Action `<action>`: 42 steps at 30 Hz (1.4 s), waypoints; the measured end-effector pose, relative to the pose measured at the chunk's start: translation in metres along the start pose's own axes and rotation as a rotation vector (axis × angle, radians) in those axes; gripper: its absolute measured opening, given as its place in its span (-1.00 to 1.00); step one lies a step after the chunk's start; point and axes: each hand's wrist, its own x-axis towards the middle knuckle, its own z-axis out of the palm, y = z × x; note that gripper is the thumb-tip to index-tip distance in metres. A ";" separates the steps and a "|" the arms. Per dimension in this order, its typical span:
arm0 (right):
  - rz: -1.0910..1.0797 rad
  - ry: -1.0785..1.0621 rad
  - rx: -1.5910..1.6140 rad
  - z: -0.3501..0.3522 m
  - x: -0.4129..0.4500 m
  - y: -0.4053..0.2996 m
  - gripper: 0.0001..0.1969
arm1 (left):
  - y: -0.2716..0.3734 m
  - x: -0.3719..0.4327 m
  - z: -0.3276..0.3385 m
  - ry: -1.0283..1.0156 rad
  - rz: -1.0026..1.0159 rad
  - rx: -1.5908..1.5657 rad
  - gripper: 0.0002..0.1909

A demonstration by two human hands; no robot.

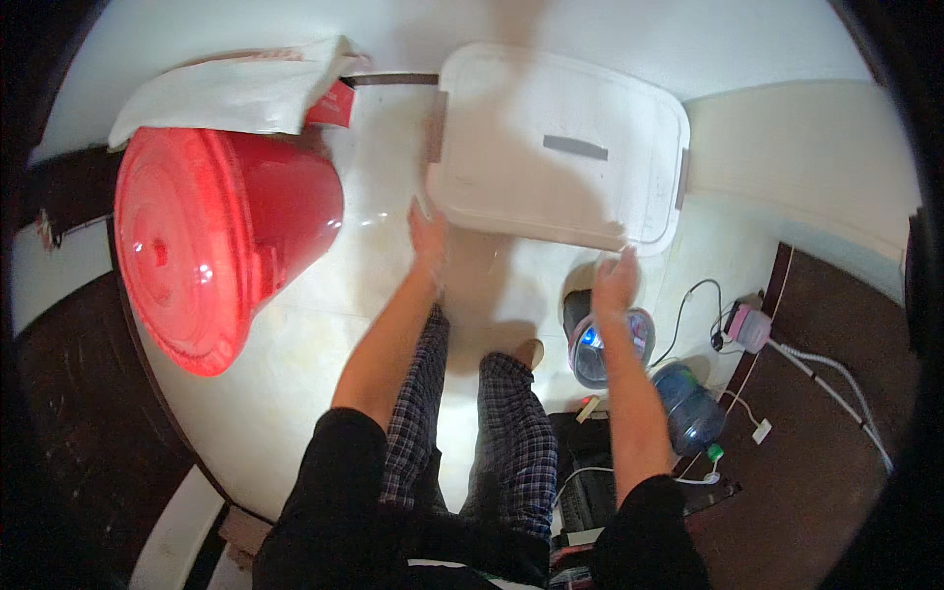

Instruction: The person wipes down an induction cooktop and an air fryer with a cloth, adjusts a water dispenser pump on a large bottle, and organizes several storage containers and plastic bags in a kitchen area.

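Note:
A white plastic storage box (516, 169) with a closed lid and grey side latches is in front of me by the wall. Just off its front left corner is my left hand (428, 230), fingers spread and holding nothing. My right hand (616, 284), slightly blurred, reaches to the front right corner of the lid; whether the fingertips touch it I cannot tell. No object shows in that hand. Under my right wrist stands a small waste bin (586, 361) with a liner and some litter inside, partly hidden by the forearm.
On the left a large red plastic bucket (295, 199) with a lid lies beneath a white sack (221, 96). To the right are a blue water jug (689, 417), a pink-and-white plug adapter (750, 328) and loose cables (682, 295). A black bag (586, 490) sits beside my leg.

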 end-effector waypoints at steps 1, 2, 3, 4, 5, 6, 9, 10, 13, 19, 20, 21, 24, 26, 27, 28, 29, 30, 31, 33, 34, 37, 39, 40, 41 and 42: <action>-0.015 0.050 0.115 0.007 -0.026 -0.023 -0.42 | -0.005 -0.018 -0.007 -0.039 0.033 -0.031 -0.36; -0.102 0.032 0.104 0.002 -0.055 -0.060 -0.43 | -0.010 -0.043 -0.016 -0.139 0.019 -0.137 -0.38; -0.190 -0.025 0.336 -0.013 -0.085 -0.107 -0.46 | -0.011 -0.066 -0.030 -0.240 -0.030 -0.275 -0.38; -0.336 -0.169 0.593 -0.024 -0.114 -0.144 -0.48 | -0.006 -0.088 -0.049 -0.397 -0.126 -0.560 -0.38; -0.444 -0.223 0.418 -0.032 -0.143 -0.179 -0.50 | 0.009 -0.108 -0.068 -0.594 -0.274 -0.909 -0.38; -0.563 -0.282 0.248 -0.042 -0.161 -0.210 -0.53 | 0.026 -0.121 -0.102 -0.772 -0.446 -1.252 -0.36; -0.992 -0.331 0.305 -0.093 -0.162 -0.278 -0.56 | 0.088 -0.130 -0.237 -0.899 -0.605 -1.708 -0.29; -0.903 -0.277 0.314 -0.101 -0.160 -0.296 -0.59 | 0.107 -0.124 -0.277 -0.714 -0.611 -1.649 -0.30; -0.619 -0.839 -0.177 -0.102 -0.123 -0.345 -0.56 | 0.115 -0.091 -0.383 -0.440 -0.373 -1.640 -0.42; -0.755 -0.141 0.261 -0.099 -0.087 -0.461 -0.33 | 0.084 -0.064 -0.478 -0.124 -0.245 -1.331 -0.65; -0.768 -0.153 0.255 -0.096 -0.078 -0.482 -0.33 | 0.079 -0.066 -0.479 -0.074 -0.303 -1.306 -0.67; -0.817 -0.125 0.076 -0.092 -0.069 -0.509 -0.29 | 0.066 -0.070 -0.477 -0.045 -0.307 -1.315 -0.67; -0.874 -0.132 -0.218 -0.064 -0.043 -0.566 -0.22 | 0.022 -0.092 -0.450 0.065 -0.351 -1.321 -0.71; -0.855 -0.090 -0.295 -0.030 -0.023 -0.585 -0.26 | 0.008 -0.109 -0.423 0.130 -0.427 -1.351 -0.72; -0.878 -0.106 -0.293 -0.017 -0.016 -0.592 -0.26 | 0.004 -0.119 -0.414 0.161 -0.485 -1.375 -0.72; -0.868 -0.109 -0.302 -0.010 -0.006 -0.598 -0.39 | 0.012 -0.129 -0.408 0.187 -0.505 -1.371 -0.71; -0.854 -0.110 -0.311 -0.004 0.006 -0.603 -0.52 | 0.020 -0.137 -0.403 0.209 -0.525 -1.365 -0.70; -0.813 -0.179 -0.303 0.006 0.030 -0.604 -0.77 | 0.024 -0.140 -0.396 0.195 -0.537 -1.354 -0.68; -0.837 -0.193 -0.305 -0.002 0.033 -0.611 -0.77 | 0.031 -0.145 -0.396 0.214 -0.603 -1.290 -0.69; -0.700 -0.249 -0.203 -0.028 0.042 -0.623 -0.77 | 0.046 -0.150 -0.398 0.242 -0.590 -1.232 -0.70; -0.714 -0.237 -0.202 -0.045 0.056 -0.633 -0.77 | 0.054 -0.148 -0.401 0.247 -0.577 -1.246 -0.70; -0.791 -0.072 -0.089 -0.110 0.082 -0.667 -0.78 | 0.077 -0.144 -0.408 0.237 -0.531 -1.207 -0.71; -0.839 -0.073 -0.129 -0.182 0.073 -0.698 -0.77 | 0.089 -0.134 -0.415 0.188 -0.451 -1.088 -0.71; -0.844 -0.060 -0.124 -0.207 0.070 -0.704 -0.77 | 0.097 -0.132 -0.420 0.201 -0.397 -1.045 -0.73; -0.917 -0.051 -0.109 -0.229 0.065 -0.709 -0.77 | 0.105 -0.130 -0.426 0.202 -0.385 -1.051 -0.73; -0.989 -0.030 -0.095 -0.255 0.064 -0.715 -0.76 | 0.114 -0.124 -0.431 0.148 -0.349 -1.007 -0.73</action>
